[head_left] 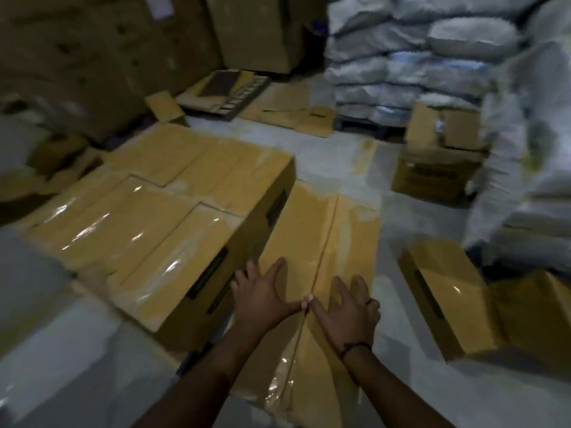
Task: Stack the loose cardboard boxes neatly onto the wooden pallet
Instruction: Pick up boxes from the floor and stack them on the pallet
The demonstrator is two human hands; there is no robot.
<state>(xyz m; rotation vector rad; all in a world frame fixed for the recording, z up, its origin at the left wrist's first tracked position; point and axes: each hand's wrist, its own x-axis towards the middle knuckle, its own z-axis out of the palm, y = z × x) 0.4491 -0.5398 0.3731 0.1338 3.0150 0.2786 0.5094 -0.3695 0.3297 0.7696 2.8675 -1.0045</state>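
A long taped cardboard box (pixel 324 230) lies in front of me, lower than the layer of taped boxes (pixel 148 217) packed side by side on its left. My left hand (pixel 262 295) and my right hand (pixel 349 307) lie flat on the long box's top with spread fingers, thumbs meeting at its centre seam. The long box's left side runs beside the packed layer. Whatever the boxes sit on is hidden beneath them. The picture is blurred by motion.
Loose cardboard boxes stand on the grey floor at the right (pixel 445 298) and further back (pixel 438 171). Flattened cardboard (pixel 287 112) lies on the floor behind. Stacked white sacks (pixel 401 57) fill the back right, tall cartons (pixel 253 29) the back left.
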